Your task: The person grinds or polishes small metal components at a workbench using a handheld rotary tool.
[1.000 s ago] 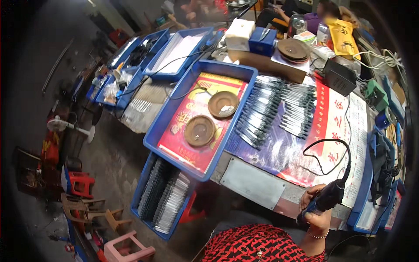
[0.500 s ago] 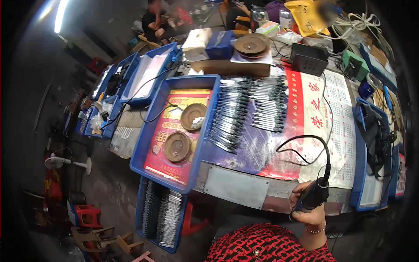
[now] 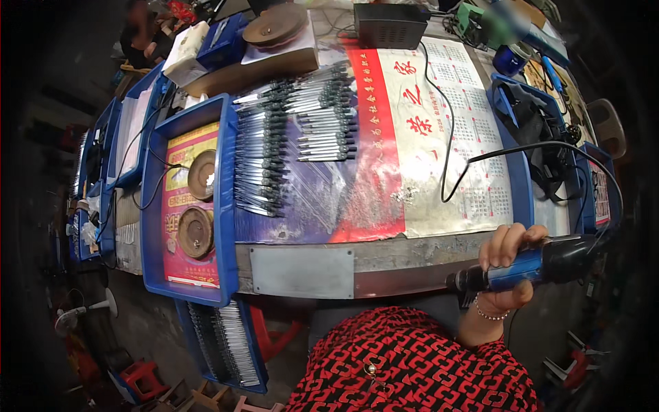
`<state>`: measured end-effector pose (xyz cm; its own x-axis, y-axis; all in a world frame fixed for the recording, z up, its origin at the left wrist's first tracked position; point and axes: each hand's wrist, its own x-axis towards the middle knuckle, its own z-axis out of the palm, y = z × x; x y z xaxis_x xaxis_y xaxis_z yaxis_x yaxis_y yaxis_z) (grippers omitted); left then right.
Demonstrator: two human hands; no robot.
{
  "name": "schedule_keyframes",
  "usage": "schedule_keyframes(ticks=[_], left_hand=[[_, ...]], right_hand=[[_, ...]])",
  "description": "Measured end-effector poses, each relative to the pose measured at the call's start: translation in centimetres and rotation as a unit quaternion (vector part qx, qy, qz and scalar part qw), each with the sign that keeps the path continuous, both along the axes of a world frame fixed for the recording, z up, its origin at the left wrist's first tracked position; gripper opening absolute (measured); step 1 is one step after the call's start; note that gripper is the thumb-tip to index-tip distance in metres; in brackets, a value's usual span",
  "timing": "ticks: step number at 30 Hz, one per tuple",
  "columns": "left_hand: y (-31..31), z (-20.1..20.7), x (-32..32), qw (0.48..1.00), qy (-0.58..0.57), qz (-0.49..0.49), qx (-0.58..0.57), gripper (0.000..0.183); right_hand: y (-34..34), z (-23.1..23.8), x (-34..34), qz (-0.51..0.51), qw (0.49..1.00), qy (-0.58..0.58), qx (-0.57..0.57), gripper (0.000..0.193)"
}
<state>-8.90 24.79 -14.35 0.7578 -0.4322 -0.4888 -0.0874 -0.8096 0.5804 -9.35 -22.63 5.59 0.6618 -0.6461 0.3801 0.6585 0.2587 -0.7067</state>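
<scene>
My right hand (image 3: 506, 248), with a beaded bracelet on its wrist, is wrapped round a black and blue corded electric screwdriver (image 3: 525, 268). The tool lies nearly level just off the front edge of the bench, its narrow end pointing left. From its right end the black cord (image 3: 549, 144) loops up and over the calendar sheet. My left hand is out of the picture. Slim silver rods with dark ends (image 3: 261, 158) lie in rows on the bench, with a second group (image 3: 326, 134) beside them. Neither group is touched.
A blue tray (image 3: 224, 226) at left holds two round brown dishes (image 3: 181, 233) with small bits. Below it another blue tray (image 3: 258, 374) is packed with rods. A dark box (image 3: 391, 27) stands at the back. Right of the calendar (image 3: 456, 185) is a bin with black cloth (image 3: 535, 130).
The view has swung right, so the bench appears farther left. My right hand has turned the screwdriver from upright to nearly level, still gripping it. The rods have not visibly changed.
</scene>
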Motion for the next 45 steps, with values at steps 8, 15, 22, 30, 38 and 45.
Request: schedule_keyframes(ticks=[8, 15, 22, 30, 38, 45], left_hand=[[-7.6, 10.1, 4.3, 0.980, 0.172, 0.099, -0.006, 0.018], [-22.5, 18.7, 14.1, 0.956, -0.051, -0.145, -0.250, 0.013], [-33.6, 14.1, 27.5, 0.878, -0.348, -0.082, -0.318, 0.015], [-36.8, 9.8, 36.6, 0.879, -0.420, -0.125, -0.186, 0.020], [-37.2, 9.2, 37.3, 0.874, -0.426, -0.187, -0.139, 0.017], [-36.4, 12.7, 36.2, 0.824, -0.510, -0.092, -0.231, 0.015]], right_hand=[[-0.7, 0.7, -0.9, -0.021, 0.999, 0.034, -0.027, 0.061], [-0.9, -0.5, -1.3, 0.015, 0.999, 0.047, -0.008, 0.061], [-1.4, -0.5, -1.6, 0.047, 0.998, 0.018, -0.036, 0.057], [-2.2, -1.6, -2.4, 0.015, 0.998, 0.064, -0.024, 0.058], [-2.1, -1.8, -1.6, 0.007, 0.997, 0.082, -0.010, 0.056], [-1.3, -1.4, -1.4, 0.018, 0.997, 0.076, -0.027, 0.056]])
